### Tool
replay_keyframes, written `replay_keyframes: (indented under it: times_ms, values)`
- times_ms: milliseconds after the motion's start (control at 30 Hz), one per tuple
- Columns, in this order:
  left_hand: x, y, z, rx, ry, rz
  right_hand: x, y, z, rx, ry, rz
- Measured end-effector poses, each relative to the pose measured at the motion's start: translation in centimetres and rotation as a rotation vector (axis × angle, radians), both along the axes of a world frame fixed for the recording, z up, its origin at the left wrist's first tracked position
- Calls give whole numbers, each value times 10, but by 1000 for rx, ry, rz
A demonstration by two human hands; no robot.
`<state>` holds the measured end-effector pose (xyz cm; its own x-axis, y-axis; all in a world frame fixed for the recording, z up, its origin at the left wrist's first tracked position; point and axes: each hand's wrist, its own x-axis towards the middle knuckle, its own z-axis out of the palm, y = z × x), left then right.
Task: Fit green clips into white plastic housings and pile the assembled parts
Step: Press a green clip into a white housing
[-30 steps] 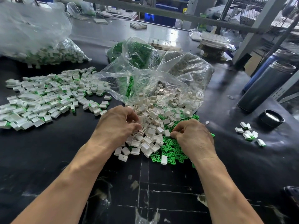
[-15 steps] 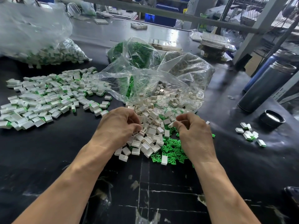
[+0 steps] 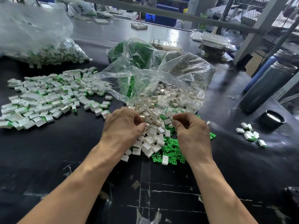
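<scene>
Housings (image 3: 150,141) centre — clips (image 3: 171,151) right, assembled pile (image 3: 48,101) left.

a glossy black worktop (image 3: 48,159), scuffed and scratched pale in places. matt white plastic housings (image 3: 150,143) and bright green plastic clips (image 3: 171,151) lie on it. thin clear crinkled plastic bags (image 3: 161,81) shine with glare. a flask (image 3: 265,88) looks like dull brushed metal.
</scene>
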<state>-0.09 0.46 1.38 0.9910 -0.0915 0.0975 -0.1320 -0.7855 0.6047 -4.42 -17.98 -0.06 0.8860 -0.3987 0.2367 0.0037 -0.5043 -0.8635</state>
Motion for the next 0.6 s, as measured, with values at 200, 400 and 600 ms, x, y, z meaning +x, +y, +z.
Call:
replay_keyframes:
  times_ms: [200, 400, 600]
  values:
    - [-2, 3, -4, -200, -116, -85, 3, 2, -1, 238, -47, 35]
    - [-7, -4, 4, -767, 43, -242, 2, 10, 5, 562, -97, 163]
    - [-7, -13, -1, -952, 131, -309, 1, 15, 7, 650, -123, 219]
